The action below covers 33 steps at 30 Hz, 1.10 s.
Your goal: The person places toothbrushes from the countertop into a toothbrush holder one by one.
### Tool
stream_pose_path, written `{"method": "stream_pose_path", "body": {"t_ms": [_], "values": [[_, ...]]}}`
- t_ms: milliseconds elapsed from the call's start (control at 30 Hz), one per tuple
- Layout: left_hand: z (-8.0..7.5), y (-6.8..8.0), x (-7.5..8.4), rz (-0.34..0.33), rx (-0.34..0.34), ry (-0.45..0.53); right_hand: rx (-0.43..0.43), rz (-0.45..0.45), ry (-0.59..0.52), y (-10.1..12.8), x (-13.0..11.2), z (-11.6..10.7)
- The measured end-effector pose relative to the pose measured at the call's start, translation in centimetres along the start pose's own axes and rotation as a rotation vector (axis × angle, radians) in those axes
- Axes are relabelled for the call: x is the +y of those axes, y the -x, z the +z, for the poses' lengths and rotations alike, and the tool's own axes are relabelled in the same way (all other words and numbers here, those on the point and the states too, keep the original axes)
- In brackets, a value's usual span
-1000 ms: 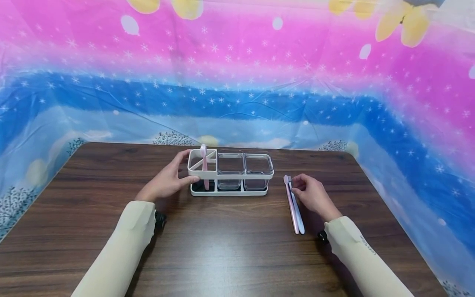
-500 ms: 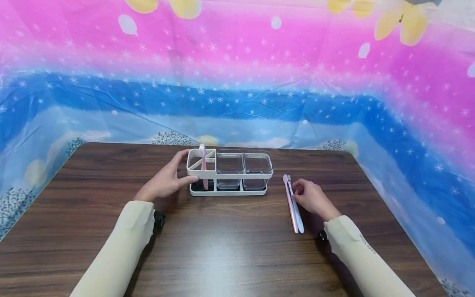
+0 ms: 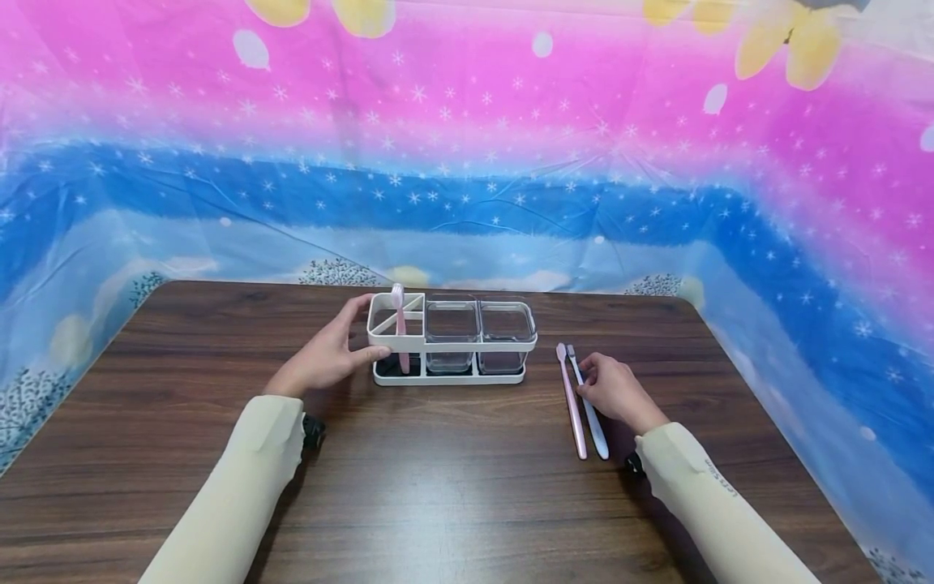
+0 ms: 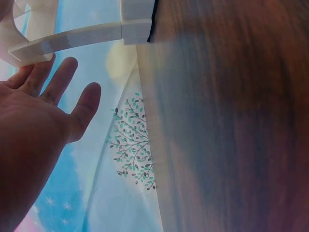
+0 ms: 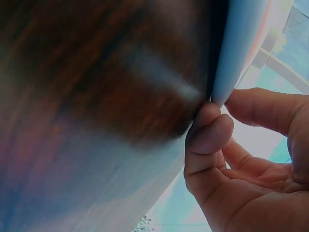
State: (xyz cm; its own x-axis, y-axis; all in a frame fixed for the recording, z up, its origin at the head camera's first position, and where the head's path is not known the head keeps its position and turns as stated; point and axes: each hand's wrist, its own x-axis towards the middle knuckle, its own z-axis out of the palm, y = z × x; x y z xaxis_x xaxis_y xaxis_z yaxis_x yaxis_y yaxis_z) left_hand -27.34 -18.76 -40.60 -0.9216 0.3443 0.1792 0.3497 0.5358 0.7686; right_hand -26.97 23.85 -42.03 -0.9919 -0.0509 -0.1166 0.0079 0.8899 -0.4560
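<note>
A white toothbrush holder stands on the table, a pink toothbrush upright in its left compartment. My left hand holds the holder's left end, thumb at the front and fingers reaching behind; in the left wrist view the outer fingers stretch out free of it. On the right, my right hand pinches a pale blue toothbrush between thumb and fingers near its upper part. Close beside it to the left lies another pink toothbrush. The right wrist view shows the pale handle at the fingertips.
Two clear square cups sit in the holder's middle and right compartments. The dark wooden table ends at a far edge just behind the holder. A pink and blue printed cloth hangs around the back and sides.
The pale blue toothbrush has swung to the right, opening a gap from the pink one beside it. My right hand has shifted only slightly; the left hand and holder stay put.
</note>
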Motion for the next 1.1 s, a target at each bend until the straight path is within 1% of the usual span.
{"method": "stream_pose_path", "body": {"t_ms": [333,500,600,767,900,1000,1100], "values": [[0.0,0.0,0.1,-0.011,0.001,-0.008,-0.012,0.039,0.010,-0.3,0.1,0.0],[0.1,0.0,0.0,-0.010,-0.003,0.005,-0.024,0.058,-0.016,-0.2,0.3,-0.1],[0.1,0.0,0.0,-0.007,-0.001,0.009,-0.011,0.059,-0.040,-0.1,0.5,-0.4],[0.1,0.0,0.0,0.000,0.001,0.019,0.051,0.022,-0.055,0.2,0.5,-1.2],[0.1,0.1,0.0,-0.013,0.004,0.011,0.111,-0.019,-0.054,0.5,0.0,-2.0],[0.0,0.1,0.2,-0.020,0.002,0.003,0.174,-0.055,-0.075,0.9,-0.5,-2.5],[0.0,0.1,0.2,-0.018,-0.002,0.003,0.257,-0.117,-0.108,1.2,-1.1,-3.0]]}}
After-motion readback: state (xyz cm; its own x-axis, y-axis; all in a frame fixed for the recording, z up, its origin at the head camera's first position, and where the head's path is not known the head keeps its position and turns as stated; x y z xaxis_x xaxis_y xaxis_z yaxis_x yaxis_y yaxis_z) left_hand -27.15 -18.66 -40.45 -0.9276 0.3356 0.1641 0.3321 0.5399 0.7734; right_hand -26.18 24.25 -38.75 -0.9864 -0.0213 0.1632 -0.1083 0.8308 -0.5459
